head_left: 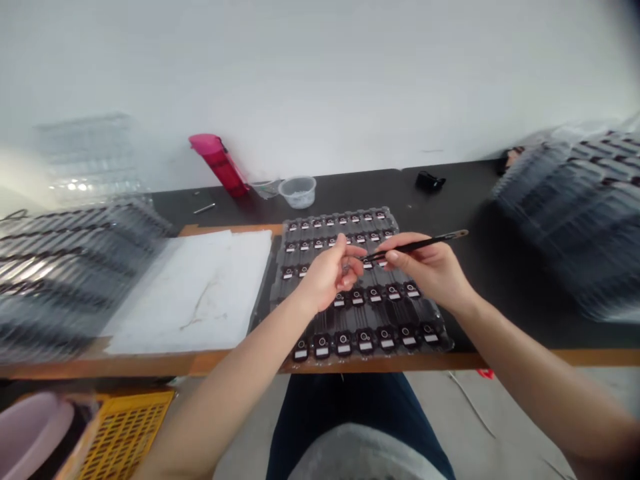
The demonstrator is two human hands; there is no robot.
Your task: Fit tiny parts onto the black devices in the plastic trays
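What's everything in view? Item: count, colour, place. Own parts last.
tray: 1, clear, front of table
small parts: several rows, black with white patches, in tray
tweezers: 1, black, in right hand
sheets: one stack, white, left of tray
tray stacks: 2, clear and dark, table's left and right ends, blurred
bowl: 1, clear, behind tray
cylinder: 1, pink-red, rear left
rod: 1, silver, rear left
small object: 1, black, rear right
table: 1, black with brown edge, across view
wall: 1, white, behind table
crate: 1, yellow, lower left
basin: 1, pinkish, lower left
cable: 1, whitish, floor right
trousers: 1 pair, dark blue, bottom centre
left hand: 1, bare, by tweezers' tips
right hand: 1, bare, over tray
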